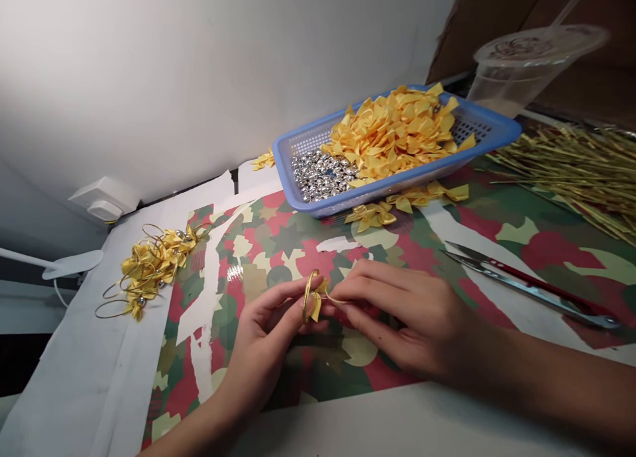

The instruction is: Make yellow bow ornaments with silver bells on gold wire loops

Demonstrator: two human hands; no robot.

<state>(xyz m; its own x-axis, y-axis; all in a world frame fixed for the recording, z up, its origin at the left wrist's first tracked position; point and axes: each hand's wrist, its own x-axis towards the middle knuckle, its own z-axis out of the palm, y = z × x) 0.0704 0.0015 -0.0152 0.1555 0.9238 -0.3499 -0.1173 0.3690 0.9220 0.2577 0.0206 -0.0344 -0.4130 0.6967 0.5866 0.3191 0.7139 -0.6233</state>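
Observation:
My left hand (265,331) holds a coiled loop of gold wire (309,297) between thumb and fingers. A small yellow ribbon bow (317,306) sits at the side of that loop, toward my right hand. My right hand (412,311) is closed, its thumb and forefinger pinching the thin end of the wire beside the bow. Both hands are just above a camouflage-patterned sheet (278,278). Whether a silver bead is on the bow, I cannot tell.
A blue basket (288,172) holds yellow bows (392,136) and silver beads (322,175). Wire loops with bows (156,261) lie in a pile at left. Snips (531,285), gold wire stems (576,179) and a plastic cup (521,73) are at right.

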